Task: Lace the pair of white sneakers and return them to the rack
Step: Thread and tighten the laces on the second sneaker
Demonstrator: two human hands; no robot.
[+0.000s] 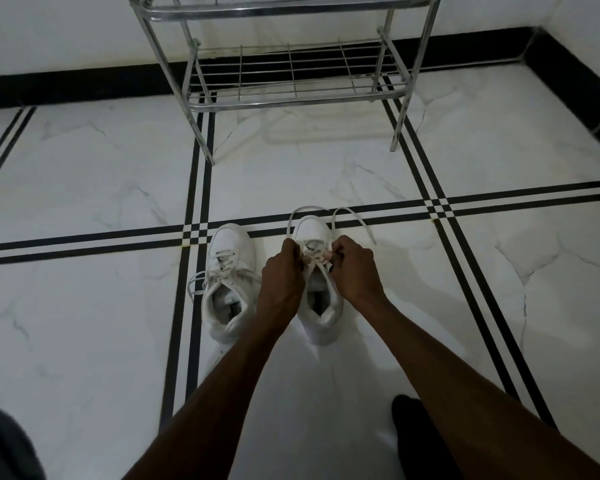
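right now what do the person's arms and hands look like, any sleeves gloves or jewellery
Both forearms are bare all the way to the bottom edge of the view, so no sleeves show. The left hand and right hand wear no gloves, and no watch, bracelet or ring can be seen on the parts that show. The light is dim, so small details such as the nails cannot be made out.

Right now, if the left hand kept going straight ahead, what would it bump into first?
Probably the lace loop it is pulling, then bare floor before the rack. Depth is hard to judge.
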